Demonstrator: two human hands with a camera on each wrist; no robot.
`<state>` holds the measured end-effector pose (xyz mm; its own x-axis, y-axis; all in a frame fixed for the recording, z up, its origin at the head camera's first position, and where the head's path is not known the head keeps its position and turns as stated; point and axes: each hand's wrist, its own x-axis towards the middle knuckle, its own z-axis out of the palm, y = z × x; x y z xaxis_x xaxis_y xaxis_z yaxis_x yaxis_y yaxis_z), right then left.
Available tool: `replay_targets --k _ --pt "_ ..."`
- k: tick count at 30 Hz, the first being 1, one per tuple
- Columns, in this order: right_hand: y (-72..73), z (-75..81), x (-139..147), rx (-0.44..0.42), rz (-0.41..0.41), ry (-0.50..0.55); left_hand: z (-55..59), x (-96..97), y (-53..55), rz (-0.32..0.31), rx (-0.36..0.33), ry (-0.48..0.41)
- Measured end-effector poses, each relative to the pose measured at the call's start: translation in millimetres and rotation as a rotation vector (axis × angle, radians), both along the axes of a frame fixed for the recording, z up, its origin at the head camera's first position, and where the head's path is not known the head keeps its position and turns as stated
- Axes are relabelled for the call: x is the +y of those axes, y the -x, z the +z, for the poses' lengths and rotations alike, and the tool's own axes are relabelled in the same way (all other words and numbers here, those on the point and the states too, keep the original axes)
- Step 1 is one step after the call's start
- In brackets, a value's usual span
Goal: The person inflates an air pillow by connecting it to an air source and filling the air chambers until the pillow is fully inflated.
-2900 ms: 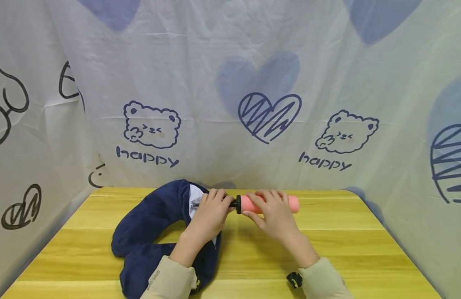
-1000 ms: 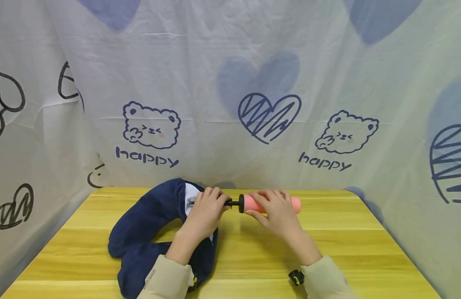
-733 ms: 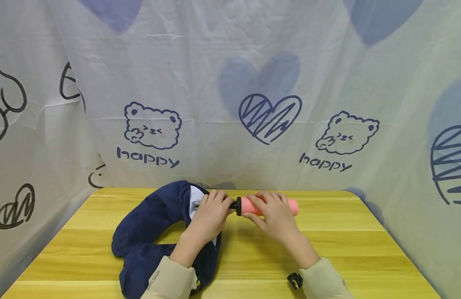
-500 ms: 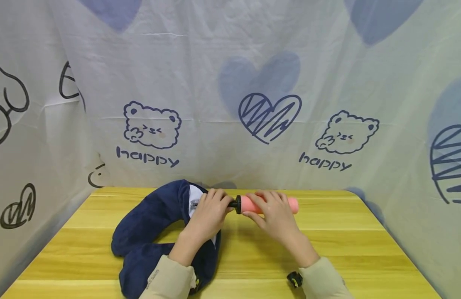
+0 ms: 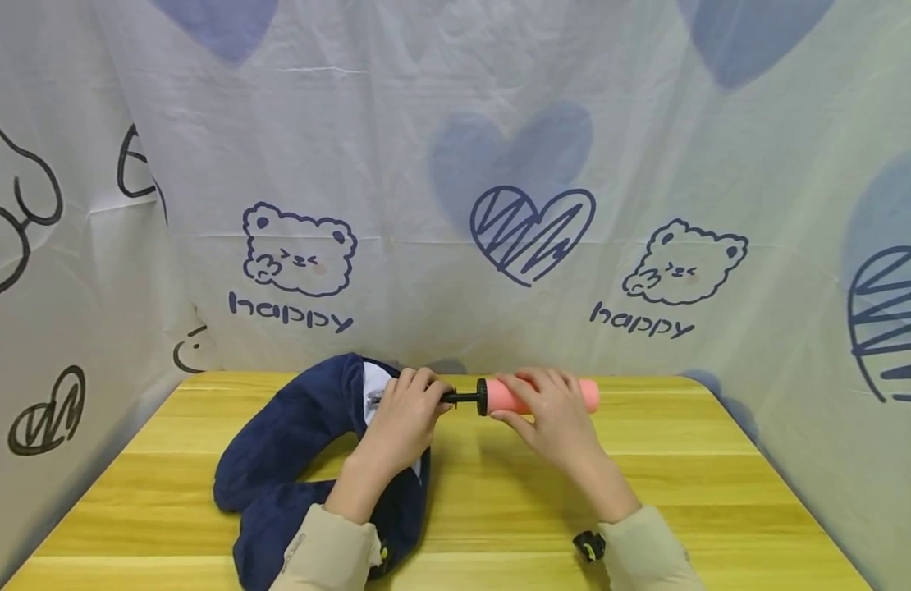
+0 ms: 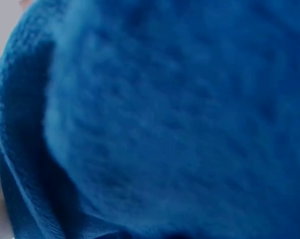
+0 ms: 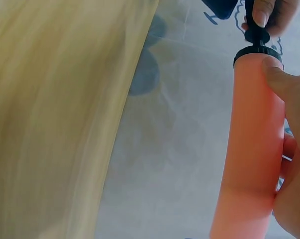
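A hand pump (image 5: 502, 398) with a pink barrel and black cap lies level over the table. My right hand (image 5: 559, 419) grips the barrel from above, its thumb (image 7: 276, 72) near the cap in the right wrist view. My left hand (image 5: 402, 419) holds the pump's black end, mostly covering it, by a navy neck pillow (image 5: 278, 435). A length of black rod (image 5: 467, 397) shows between hand and cap. The pillow is U-shaped, its white lining (image 5: 374, 376) exposed at an opening where a small clear piece peeks out beside my fingers. Blue plush (image 6: 164, 114) fills the left wrist view.
The wooden table (image 5: 684, 460) carries the pillow on its left half. Behind it hangs a pale cloth (image 5: 418, 287) printed with hearts and bears. A small black object (image 5: 589, 546) sits by the right cuff.
The barrel went in toward my left hand, then back out to the right, so more black rod shows now than half a second ago. The pillow and left hand shifted slightly left.
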<state>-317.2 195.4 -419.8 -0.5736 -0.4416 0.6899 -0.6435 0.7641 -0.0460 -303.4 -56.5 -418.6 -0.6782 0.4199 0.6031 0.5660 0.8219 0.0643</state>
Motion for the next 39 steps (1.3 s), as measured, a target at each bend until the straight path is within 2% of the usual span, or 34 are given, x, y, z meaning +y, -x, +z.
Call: replay_targets --k 9,22,29,39 --pt "4.0 4.0 14.0 -0.044 -0.036 0.029 4.0 -15.5 1.1 0.05 -0.029 -0.029" --pt "8.1 7.4 36.8 -0.053 -0.066 0.055 5.9 -34.8 2.3 0.11 -0.055 -0.08" --pt "6.1 3.3 27.0 -0.042 -0.052 0.029 5.4 -24.9 0.4 0.078 -0.048 -0.052" --pt "-1.9 -3.6 -0.4 -0.028 -0.014 -0.034 -3.9 2.8 -3.2 -0.004 -0.017 0.01"
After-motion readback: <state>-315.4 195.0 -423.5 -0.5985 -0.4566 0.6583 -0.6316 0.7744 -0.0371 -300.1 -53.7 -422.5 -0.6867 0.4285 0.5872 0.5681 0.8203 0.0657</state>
